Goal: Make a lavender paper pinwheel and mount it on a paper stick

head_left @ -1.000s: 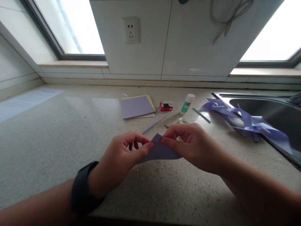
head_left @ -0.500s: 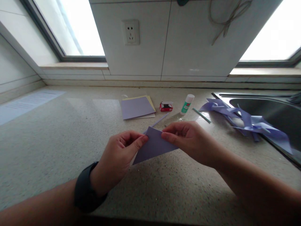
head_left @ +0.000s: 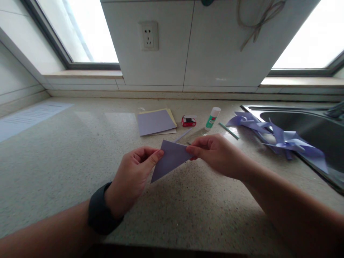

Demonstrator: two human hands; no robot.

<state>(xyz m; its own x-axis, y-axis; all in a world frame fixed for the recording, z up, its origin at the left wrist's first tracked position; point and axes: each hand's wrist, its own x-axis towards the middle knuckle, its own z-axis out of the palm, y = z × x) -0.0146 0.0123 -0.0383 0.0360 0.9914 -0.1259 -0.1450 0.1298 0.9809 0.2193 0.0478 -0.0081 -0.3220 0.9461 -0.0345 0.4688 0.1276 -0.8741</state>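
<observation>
Left hand (head_left: 133,175) and right hand (head_left: 216,154) pinch purple paper (head_left: 169,159) (folded triangular)

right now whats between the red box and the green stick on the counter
In the head view, a glue stick lies between the red box and the green stick.

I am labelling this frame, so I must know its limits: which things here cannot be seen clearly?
- Left hand: fingertips hidden behind the purple paper triangle, head view.
- Glue stick: label too small to read.
- Sink: cut off by the right edge.
- Red box: print too small.
</observation>
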